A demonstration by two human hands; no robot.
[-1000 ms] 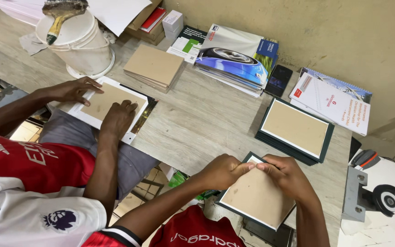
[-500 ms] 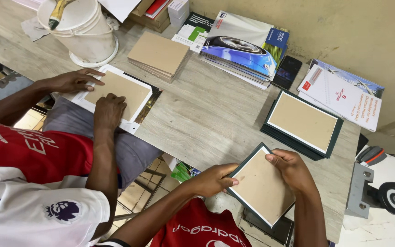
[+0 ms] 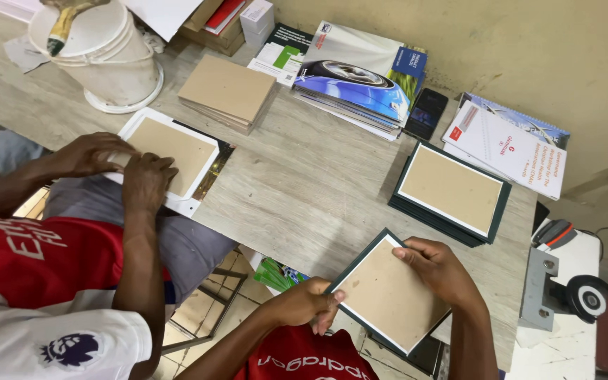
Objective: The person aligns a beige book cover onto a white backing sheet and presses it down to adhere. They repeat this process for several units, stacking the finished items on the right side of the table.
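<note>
Both hands grip the dark-edged picture frame (image 3: pixel 388 299) at the near counter (image 3: pixel 304 183) edge, left hand (image 3: pixel 307 304) fingers closed on its lower corner, right hand (image 3: pixel 436 271) fingers pinching the upper rim; it looks light, stiff, best held by edges.

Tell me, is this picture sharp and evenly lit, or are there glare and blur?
Head view: soft, even light, no harsh glare; faint shadows under the left hand and right hand holding the dark-edged frame; everything fairly sharp; table edge bows slightly, wide-lens distortion.
</note>
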